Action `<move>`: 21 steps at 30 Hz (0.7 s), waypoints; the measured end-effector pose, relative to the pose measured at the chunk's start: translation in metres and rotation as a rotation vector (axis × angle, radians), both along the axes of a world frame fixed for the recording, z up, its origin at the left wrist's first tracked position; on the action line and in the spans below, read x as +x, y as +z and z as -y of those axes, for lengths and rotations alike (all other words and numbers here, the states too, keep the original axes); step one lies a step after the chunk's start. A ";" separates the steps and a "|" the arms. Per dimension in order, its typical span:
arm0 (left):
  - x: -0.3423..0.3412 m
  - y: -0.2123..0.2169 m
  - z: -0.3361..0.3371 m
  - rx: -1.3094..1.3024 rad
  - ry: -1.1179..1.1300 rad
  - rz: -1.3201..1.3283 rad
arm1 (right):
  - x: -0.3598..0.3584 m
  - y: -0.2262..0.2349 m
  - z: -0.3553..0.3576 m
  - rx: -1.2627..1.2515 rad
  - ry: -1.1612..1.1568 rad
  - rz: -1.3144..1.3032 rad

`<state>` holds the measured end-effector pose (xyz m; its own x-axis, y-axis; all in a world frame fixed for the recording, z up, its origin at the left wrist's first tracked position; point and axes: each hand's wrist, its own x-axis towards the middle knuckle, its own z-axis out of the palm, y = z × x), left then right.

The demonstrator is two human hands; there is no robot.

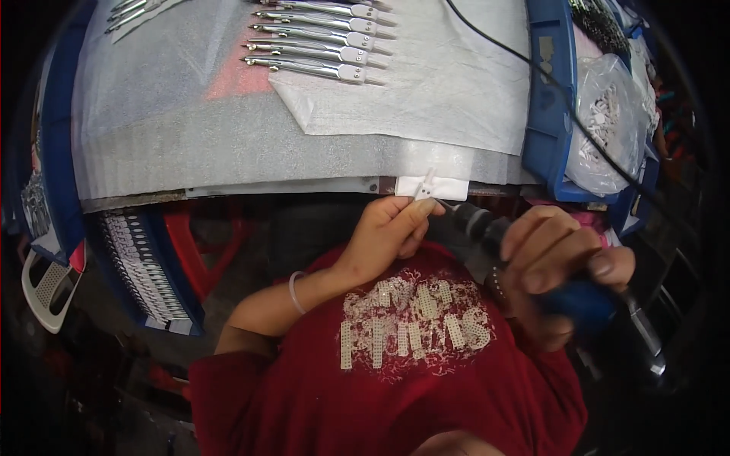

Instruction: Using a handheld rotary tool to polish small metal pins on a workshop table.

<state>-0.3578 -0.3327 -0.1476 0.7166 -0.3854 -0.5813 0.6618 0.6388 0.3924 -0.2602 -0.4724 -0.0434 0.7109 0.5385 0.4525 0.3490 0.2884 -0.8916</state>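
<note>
My left hand [391, 228] pinches a small white plastic part [426, 187] at the front edge of the table, in front of a white pad [450, 187]. My right hand [559, 262] grips a powered hand tool with a blue handle [582, 300] and a black nose [473, 222]. The tool's tip points left at the small part and seems to touch it. Both hands are close together above my red shirt.
Several metal tools with white heads [319, 42] lie in a row on white foam sheet [228, 129] at the back. A blue bin [551, 106] with a clear bag of white parts [608, 121] stands right. A blue tray of small parts [148, 266] hangs at left. A black cable [532, 64] crosses the table.
</note>
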 end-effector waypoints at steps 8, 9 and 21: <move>0.020 0.010 -0.026 -0.055 -0.208 0.083 | 0.004 0.000 0.022 0.211 -0.266 -0.036; 0.019 0.015 -0.030 -0.016 -0.239 0.110 | 0.001 -0.002 0.023 0.240 -0.267 -0.028; 0.122 0.095 -0.222 1.335 0.201 0.832 | -0.012 -0.012 0.028 0.224 -0.341 -0.088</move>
